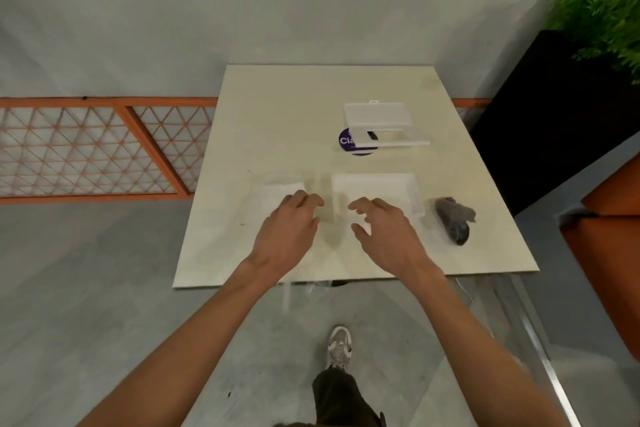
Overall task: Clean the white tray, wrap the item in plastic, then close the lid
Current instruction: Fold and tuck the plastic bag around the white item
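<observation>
On the table [277, 114], white tray [377, 189] lies just beyond right hand [388, 232].

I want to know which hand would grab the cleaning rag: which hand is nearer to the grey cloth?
The right hand. It hovers over the white tray's near edge, with the grey cloth just beyond the tray on its right. The left hand is farther left, past the tray.
</observation>
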{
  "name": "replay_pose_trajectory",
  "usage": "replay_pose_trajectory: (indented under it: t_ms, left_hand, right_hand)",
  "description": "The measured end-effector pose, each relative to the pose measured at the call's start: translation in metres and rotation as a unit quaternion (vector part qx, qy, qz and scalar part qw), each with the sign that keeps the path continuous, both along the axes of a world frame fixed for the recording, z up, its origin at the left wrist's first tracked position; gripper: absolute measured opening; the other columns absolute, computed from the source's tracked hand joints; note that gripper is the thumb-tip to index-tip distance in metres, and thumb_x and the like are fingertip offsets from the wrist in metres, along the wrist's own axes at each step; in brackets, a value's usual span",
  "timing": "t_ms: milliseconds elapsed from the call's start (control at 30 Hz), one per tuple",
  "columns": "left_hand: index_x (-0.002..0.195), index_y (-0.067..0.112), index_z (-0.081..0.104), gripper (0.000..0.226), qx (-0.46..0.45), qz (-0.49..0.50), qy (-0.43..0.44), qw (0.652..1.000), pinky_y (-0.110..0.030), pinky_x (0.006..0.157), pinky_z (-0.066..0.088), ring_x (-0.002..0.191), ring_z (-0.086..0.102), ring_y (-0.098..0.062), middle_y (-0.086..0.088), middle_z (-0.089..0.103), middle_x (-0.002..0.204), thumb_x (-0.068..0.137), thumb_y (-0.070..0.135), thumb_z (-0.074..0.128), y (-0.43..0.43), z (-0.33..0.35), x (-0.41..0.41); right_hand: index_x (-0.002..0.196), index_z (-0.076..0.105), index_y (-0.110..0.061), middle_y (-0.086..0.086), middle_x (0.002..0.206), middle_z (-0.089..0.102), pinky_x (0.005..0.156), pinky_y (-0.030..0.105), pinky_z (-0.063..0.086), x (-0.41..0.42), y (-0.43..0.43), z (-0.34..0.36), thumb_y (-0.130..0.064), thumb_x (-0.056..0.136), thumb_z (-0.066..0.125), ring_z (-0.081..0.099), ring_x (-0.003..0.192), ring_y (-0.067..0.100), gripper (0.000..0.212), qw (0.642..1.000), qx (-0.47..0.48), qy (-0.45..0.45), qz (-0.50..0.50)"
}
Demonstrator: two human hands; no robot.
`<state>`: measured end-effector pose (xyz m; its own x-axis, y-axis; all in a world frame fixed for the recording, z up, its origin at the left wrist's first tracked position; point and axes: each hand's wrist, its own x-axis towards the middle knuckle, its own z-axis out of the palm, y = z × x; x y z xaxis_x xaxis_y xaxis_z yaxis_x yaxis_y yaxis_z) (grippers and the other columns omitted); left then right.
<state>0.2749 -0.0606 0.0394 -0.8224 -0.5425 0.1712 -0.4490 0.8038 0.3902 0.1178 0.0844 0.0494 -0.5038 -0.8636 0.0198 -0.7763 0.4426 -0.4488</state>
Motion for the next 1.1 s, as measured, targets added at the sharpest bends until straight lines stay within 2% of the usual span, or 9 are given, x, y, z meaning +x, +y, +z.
replay_pose_trajectory:
  t_ms: [200,367,567,667,767,867,967,1033,1100]
  left_hand:
    - [0.108,0.016,0.065,0.011,-0.028,0.041,0.075,0.996,-0.035,0.064,0.055,0.108,0.060,-0.021,0.003,0.060,0.120,0.097,0.016,0.067,0.019,-0.016,0.092]
    - [0.099,0.018,0.070,0.014,-0.026,0.058,0.026,0.998,-0.045,0.087,0.058,0.140,0.047,-0.031,-0.009,0.047,0.152,0.090,0.025,0.077,0.028,-0.050,0.133]
    - [0.119,0.032,0.070,0.026,0.002,0.042,-0.012,0.999,-0.049,0.105,0.049,0.157,0.022,-0.031,-0.010,0.014,0.170,0.094,0.037,0.073,0.027,-0.067,0.128]
    - [0.123,0.025,0.069,0.027,-0.008,0.055,-0.030,0.998,-0.051,0.106,0.051,0.155,0.028,-0.034,-0.015,0.021,0.169,0.097,0.032,0.071,0.018,-0.068,0.115]
    - [0.117,0.018,0.073,0.023,-0.044,0.048,-0.051,0.997,-0.053,0.110,0.050,0.155,0.028,-0.038,-0.021,0.028,0.166,0.093,0.015,0.072,0.010,-0.074,0.104]
    - [0.124,0.017,0.069,0.047,-0.058,0.019,-0.077,0.995,-0.049,0.111,0.047,0.156,0.027,-0.037,-0.020,0.027,0.167,0.081,0.001,0.078,0.005,-0.088,0.092]
    - [0.125,0.015,0.071,0.042,-0.074,0.007,-0.090,0.993,-0.046,0.110,0.051,0.150,0.040,-0.034,-0.018,0.037,0.162,0.084,0.008,0.077,0.000,-0.091,0.084]
    - [0.123,0.016,0.073,0.031,-0.082,0.002,-0.095,0.992,-0.044,0.103,0.055,0.140,0.053,-0.031,-0.012,0.046,0.157,0.093,0.024,0.073,-0.007,-0.088,0.079]
    - [0.128,0.021,0.071,0.035,-0.087,-0.014,-0.121,0.989,-0.043,0.098,0.055,0.131,0.060,-0.029,-0.006,0.049,0.155,0.097,0.038,0.070,-0.014,-0.083,0.075]
  right_hand:
    - [0.127,0.066,-0.031,-0.003,0.120,0.065,0.086,0.041,0.059,0.101,0.011,-0.022,-0.023,0.102,0.062,0.068,0.103,0.020,0.026,0.999,-0.036,-0.039,0.001]
    - [0.118,0.077,-0.022,0.003,0.112,0.056,0.085,0.043,0.056,0.147,0.010,-0.057,-0.017,0.098,0.066,0.057,0.101,0.025,0.024,0.999,-0.024,0.042,-0.009]
    - [0.125,0.073,-0.028,0.001,0.107,0.040,0.081,0.038,0.048,0.164,-0.010,-0.085,-0.024,0.095,0.066,0.047,0.094,0.023,0.031,0.996,-0.022,0.077,-0.038]
    - [0.129,0.072,-0.031,0.003,0.112,0.041,0.081,0.037,0.046,0.160,-0.020,-0.089,-0.023,0.091,0.071,0.047,0.098,0.026,0.039,0.992,-0.045,0.092,-0.070]
    - [0.126,0.073,-0.033,0.011,0.135,0.044,0.087,0.042,0.048,0.151,-0.029,-0.093,-0.022,0.090,0.073,0.049,0.114,0.032,0.038,0.989,-0.042,0.126,-0.064]
    - [0.129,0.072,-0.027,0.015,0.156,0.041,0.097,0.047,0.049,0.136,-0.038,-0.098,-0.015,0.092,0.069,0.049,0.129,0.038,0.039,0.994,-0.018,0.105,-0.035]
    - [0.146,0.061,-0.020,0.010,0.161,0.040,0.105,0.044,0.046,0.124,-0.042,-0.101,-0.002,0.094,0.062,0.054,0.130,0.034,0.054,0.996,0.021,0.086,0.002]
    - [0.152,0.055,-0.017,0.008,0.160,0.043,0.108,0.041,0.045,0.114,-0.043,-0.104,0.007,0.094,0.056,0.055,0.131,0.032,0.063,0.996,0.028,0.078,0.012]
    - [0.152,0.055,-0.015,0.007,0.156,0.047,0.106,0.039,0.047,0.105,-0.043,-0.107,0.015,0.091,0.053,0.057,0.128,0.031,0.068,0.998,0.029,0.063,0.013]
